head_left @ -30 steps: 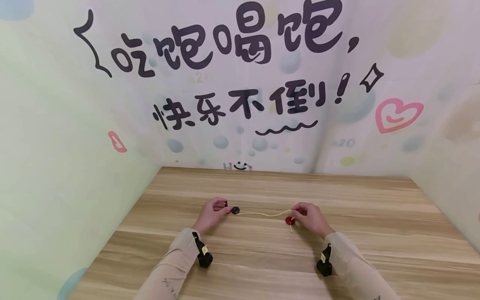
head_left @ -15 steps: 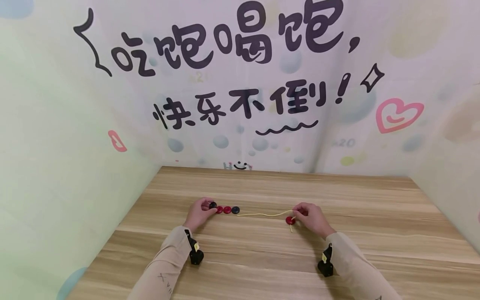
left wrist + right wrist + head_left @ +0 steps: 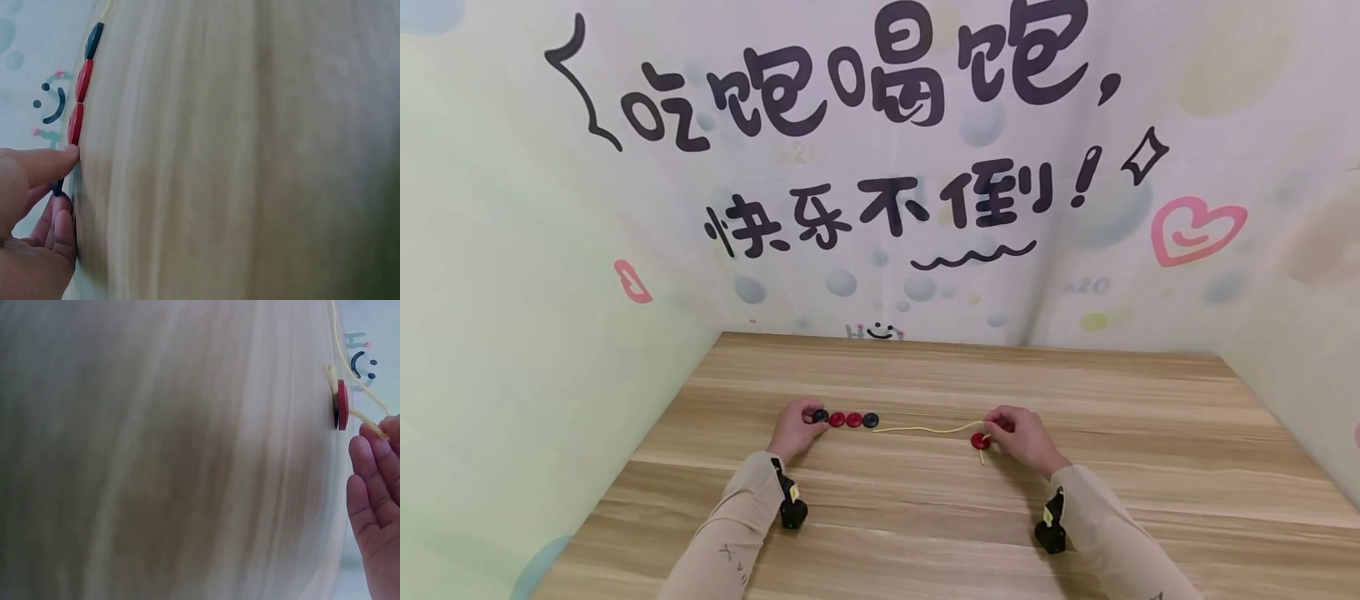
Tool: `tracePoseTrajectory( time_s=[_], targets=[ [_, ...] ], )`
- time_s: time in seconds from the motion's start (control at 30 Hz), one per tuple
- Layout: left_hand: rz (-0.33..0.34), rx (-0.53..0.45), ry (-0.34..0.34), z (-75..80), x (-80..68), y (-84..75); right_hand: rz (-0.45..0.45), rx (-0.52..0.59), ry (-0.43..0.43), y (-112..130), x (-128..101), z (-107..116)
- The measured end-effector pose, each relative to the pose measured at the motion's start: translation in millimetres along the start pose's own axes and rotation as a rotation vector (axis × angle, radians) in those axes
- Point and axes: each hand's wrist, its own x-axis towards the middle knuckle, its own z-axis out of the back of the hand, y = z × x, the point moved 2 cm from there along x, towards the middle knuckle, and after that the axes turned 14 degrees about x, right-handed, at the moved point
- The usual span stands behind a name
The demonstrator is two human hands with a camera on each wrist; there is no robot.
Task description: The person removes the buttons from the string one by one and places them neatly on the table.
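At the row's left end, my left hand (image 3: 793, 427) holds a black button (image 3: 821, 416) between thumb and fingers, down at the table. Two red buttons (image 3: 837, 420) and a dark blue-black button (image 3: 870, 420) lie flat to its right, edge to edge. In the left wrist view the thumb (image 3: 59, 161) comes right up to the nearer red button (image 3: 75, 124). My right hand (image 3: 1021, 433) pinches a yellow string (image 3: 925, 429). Another red button (image 3: 342, 405) is threaded on that string below the fingertips, and a short string end sticks out past it.
The wood-grain table (image 3: 910, 508) runs back to a printed cloth wall (image 3: 880, 300) with black lettering. Cloth walls also stand at left and right. A small black camera is strapped to each wrist, under beige sleeves (image 3: 730, 521).
My left hand has moved left and lowered the black button onto the table at the row's end. The two red buttons now lie uncovered beside it. My right hand has stayed in place.
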Motion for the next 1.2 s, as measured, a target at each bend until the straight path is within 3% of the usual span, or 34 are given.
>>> tracePoseTrajectory(
  time_s=[0.07, 0.17, 0.2, 0.3, 0.4, 0.43, 0.53, 0.83, 1.2],
  targets=[
    [0.021, -0.001, 0.011, -1.1, 1.2, 0.3, -0.002, 0.0, 0.002, 0.8, -0.3, -0.1],
    [0.012, -0.016, 0.003, -10.0, 9.1, 13.0, -0.01, -0.001, 0.001, 1.5, -0.3, -0.2],
    [-0.034, -0.048, -0.021, -19.4, 17.0, 27.5, -0.008, -0.001, 0.003, 2.2, -0.5, 0.0],
    [-0.069, -0.062, -0.038, -29.7, 25.3, 43.2, -0.004, -0.004, 0.003, 3.8, -0.5, 0.4],
    [-0.028, -0.059, -0.02, -23.2, 19.9, 32.3, 0.003, -0.007, 0.007, 5.6, -0.5, 0.6],
    [0.014, -0.037, 0.001, -14.3, 11.6, 18.4, 0.001, -0.009, 0.007, 5.7, -0.3, 0.6],
    [0.052, -0.044, 0.012, -4.0, 2.1, 2.1, -0.001, -0.008, 0.009, 6.2, -0.1, 0.6],
    [0.093, -0.13, -0.057, -3.4, 1.7, -6.4, 0.001, 0.008, 0.023, 6.8, -1.1, -0.2],
    [-0.061, -0.214, -0.069, -22.1, 2.7, -57.1, -0.002, 0.06, 0.073, 13.7, -0.4, -2.3]
  ],
)
